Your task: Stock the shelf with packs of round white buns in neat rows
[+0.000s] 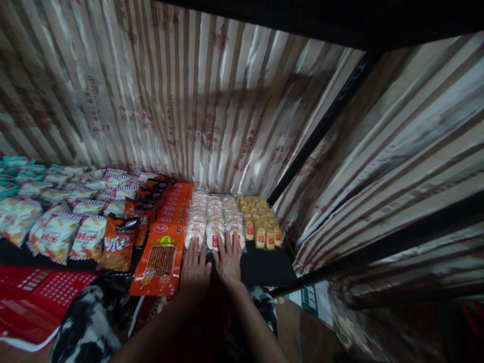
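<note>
- Head view: white packs (215, 229) are touched by left hand (194, 269) and right hand (229, 265), fingers (229, 244) released.
- Alignment seems in hand; next, gentle pressure is needed.

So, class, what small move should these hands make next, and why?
Probably a light, even push by the left hand and right hand to square the white packets: both hands' fingers lie flat at that front row, spread across its columns, and a strip of black shelf shows in front.
</note>
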